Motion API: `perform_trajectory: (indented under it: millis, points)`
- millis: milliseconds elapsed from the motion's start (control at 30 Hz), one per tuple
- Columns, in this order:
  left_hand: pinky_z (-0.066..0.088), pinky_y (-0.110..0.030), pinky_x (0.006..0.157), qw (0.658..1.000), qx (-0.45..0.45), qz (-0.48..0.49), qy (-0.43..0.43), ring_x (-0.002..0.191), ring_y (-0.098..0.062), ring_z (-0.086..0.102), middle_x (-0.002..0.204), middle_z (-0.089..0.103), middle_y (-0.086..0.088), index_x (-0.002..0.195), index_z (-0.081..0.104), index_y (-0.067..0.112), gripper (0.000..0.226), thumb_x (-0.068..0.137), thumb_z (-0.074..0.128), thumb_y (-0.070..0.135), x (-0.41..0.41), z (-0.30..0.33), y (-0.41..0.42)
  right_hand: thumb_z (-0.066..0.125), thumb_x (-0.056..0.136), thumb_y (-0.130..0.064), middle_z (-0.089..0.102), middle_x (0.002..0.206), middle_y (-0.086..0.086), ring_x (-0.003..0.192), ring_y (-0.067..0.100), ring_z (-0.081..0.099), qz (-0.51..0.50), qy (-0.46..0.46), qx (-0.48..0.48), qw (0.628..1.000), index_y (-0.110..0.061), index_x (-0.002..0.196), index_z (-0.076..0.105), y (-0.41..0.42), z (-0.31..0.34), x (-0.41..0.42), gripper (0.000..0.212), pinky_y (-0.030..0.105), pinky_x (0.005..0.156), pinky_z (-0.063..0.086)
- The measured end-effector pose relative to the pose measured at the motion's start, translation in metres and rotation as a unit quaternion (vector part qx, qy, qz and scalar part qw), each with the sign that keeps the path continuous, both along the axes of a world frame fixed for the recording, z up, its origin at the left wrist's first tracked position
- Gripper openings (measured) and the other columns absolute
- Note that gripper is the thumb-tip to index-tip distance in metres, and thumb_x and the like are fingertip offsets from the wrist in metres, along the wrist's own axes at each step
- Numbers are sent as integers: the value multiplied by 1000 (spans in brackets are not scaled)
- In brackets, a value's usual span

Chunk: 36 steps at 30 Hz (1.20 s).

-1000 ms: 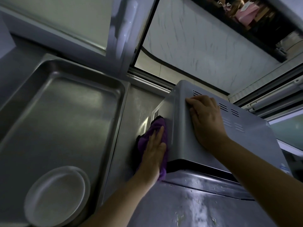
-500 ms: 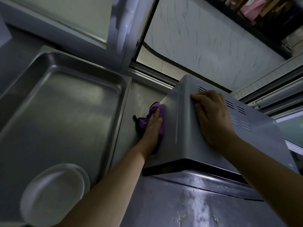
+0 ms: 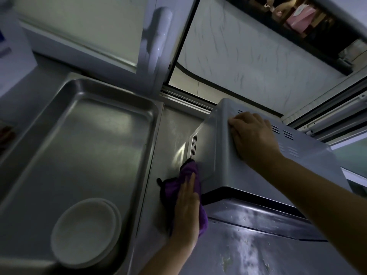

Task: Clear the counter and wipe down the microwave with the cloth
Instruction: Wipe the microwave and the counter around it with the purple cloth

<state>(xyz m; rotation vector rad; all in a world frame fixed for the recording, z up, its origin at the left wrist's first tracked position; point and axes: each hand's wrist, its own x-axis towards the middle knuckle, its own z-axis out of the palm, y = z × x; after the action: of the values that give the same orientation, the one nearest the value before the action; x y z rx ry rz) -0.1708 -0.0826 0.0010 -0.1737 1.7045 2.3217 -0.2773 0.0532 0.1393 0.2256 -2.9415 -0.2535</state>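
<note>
A grey metal microwave (image 3: pixel 218 155) stands on the steel counter (image 3: pixel 172 132) right of centre, its vented left side facing me. My left hand (image 3: pixel 186 207) lies flat on a purple cloth (image 3: pixel 189 171) and presses it against the lower front part of that side wall. The cloth bunches out to the left of my fingers and hangs below my palm. My right hand (image 3: pixel 252 135) rests palm down on the microwave's top near its left edge, fingers together, holding nothing.
A large steel tray (image 3: pixel 95 139) fills the left of the counter, with a stack of white plates (image 3: pixel 85 231) in its near corner. A window frame and white handle (image 3: pixel 158 36) rise behind. The counter in front of the microwave is smeared.
My left hand has slid the cloth back toward me along the microwave's side, from near the back vents to the front lower part. My right hand stays on top.
</note>
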Motion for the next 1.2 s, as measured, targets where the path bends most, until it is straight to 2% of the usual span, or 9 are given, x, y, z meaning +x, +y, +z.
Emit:
perform_trajectory:
  millis: [100, 167, 233, 333, 433, 633, 933, 1100, 1200]
  points:
    - [29, 0, 92, 998, 23, -50, 26, 129, -1, 35, 139, 33, 15, 127, 36, 44, 35, 99, 31, 24, -3, 29, -1, 51, 93, -19, 57, 107, 11, 99, 21, 47, -35, 39, -126, 991, -7, 104, 65, -4, -4, -2, 21, 27, 82, 33]
    - [28, -13, 106, 997, 37, -60, 31, 136, -11, 29, 149, 28, 6, 138, 30, 35, 40, 99, 28, 28, -11, 35, 0, 51, 94, -18, 56, 103, 9, 94, 14, 41, -37, 60, -145, 987, -7, 101, 65, -3, -11, -2, 19, 25, 78, 31]
    - [12, -29, 117, 995, 28, -64, 74, 140, 0, 16, 152, 17, 19, 135, 20, 50, 49, 87, 30, 48, -23, 32, 3, 51, 94, -18, 56, 100, 9, 92, 13, 39, -36, 73, -152, 985, -7, 98, 65, -1, -15, -3, 18, 26, 76, 31]
    - [6, -35, 118, 988, 10, -111, 104, 139, 8, 6, 149, 12, 31, 129, 15, 60, 50, 81, 29, 55, -47, 20, 11, 51, 93, -17, 55, 98, 8, 91, 12, 38, -34, 82, -155, 984, -8, 97, 65, 1, -18, -5, 17, 27, 75, 32]
    - [8, -39, 118, 982, -3, -156, 103, 140, 5, 4, 151, 6, 28, 123, 10, 67, 47, 82, 29, 53, -89, 26, 19, 52, 93, -15, 55, 96, 8, 92, 16, 40, -30, 85, -154, 984, -7, 96, 64, 2, -20, -7, 15, 28, 76, 33]
    - [9, -42, 118, 977, -27, -158, 139, 142, -3, 4, 156, 5, 14, 144, 6, 39, 61, 86, 25, 43, -163, 34, 41, 46, 92, -22, 56, 98, 5, 92, 11, 39, -28, 87, -162, 982, -10, 101, 66, 4, -21, -9, 25, 26, 77, 33]
    - [24, -46, 113, 989, 32, -143, 6, 135, -18, 30, 151, 29, 3, 142, 24, 43, 51, 93, 34, 51, -187, -14, 48, 48, 92, -21, 54, 99, 1, 93, 2, 32, -20, 80, -167, 982, -12, 101, 66, 6, -23, -10, 22, 13, 74, 30]
    - [21, -49, 113, 986, 24, -161, -45, 138, -21, 24, 155, 18, 7, 142, 16, 48, 61, 85, 34, 61, -180, -30, 42, 45, 92, -25, 56, 98, 3, 93, 7, 36, -16, 89, -162, 983, -11, 101, 66, 5, -23, -10, 27, 23, 74, 32]
    - [21, -50, 113, 986, 24, -150, -73, 138, -25, 24, 155, 16, 2, 143, 16, 46, 56, 91, 37, 53, -177, -21, 40, 46, 91, -24, 56, 98, 3, 93, 5, 35, -24, 92, -168, 981, -11, 101, 66, 4, -22, -9, 26, 26, 75, 33]
